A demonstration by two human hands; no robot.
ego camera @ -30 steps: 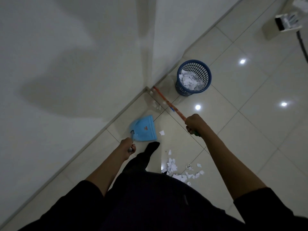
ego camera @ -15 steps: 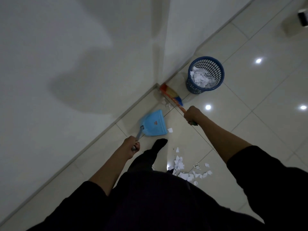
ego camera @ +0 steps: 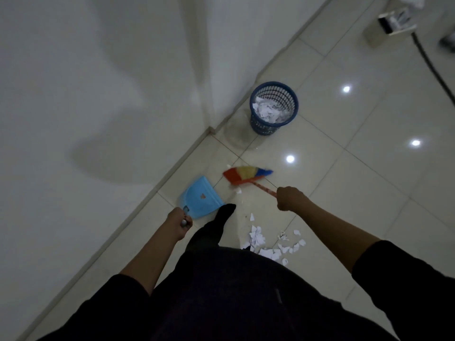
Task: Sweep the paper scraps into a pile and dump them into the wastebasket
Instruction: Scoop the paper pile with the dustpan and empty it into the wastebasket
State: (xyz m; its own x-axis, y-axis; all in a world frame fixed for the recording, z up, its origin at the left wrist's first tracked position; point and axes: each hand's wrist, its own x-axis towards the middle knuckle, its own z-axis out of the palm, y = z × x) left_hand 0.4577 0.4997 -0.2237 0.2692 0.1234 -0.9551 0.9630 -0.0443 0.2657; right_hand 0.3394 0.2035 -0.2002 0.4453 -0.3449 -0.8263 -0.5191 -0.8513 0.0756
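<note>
- We count one broom [ego camera: 246, 177], one dustpan [ego camera: 200, 196], one wastebasket [ego camera: 273, 107] and two hands.
- Our right hand [ego camera: 290, 198] is clenched round the broom's handle; the broom's head lies on the floor [ego camera: 369, 193] ahead and to the left of that hand.
- Our left hand [ego camera: 178, 223] grips the dustpan's handle; the dustpan sits on the floor just ahead of it, close along the wall [ego camera: 98, 119].
- The scraps [ego camera: 268, 242] lie in one loose heap on the floor, nearer us than either hand, below and left of the right hand; too many to count.
- Two stray scraps show at the broom's head, one either side.
- A dark foot [ego camera: 221, 217] stands between dustpan and heap.
- The wastebasket stands near the wall corner, well beyond both hands, with white paper already in it.
</note>
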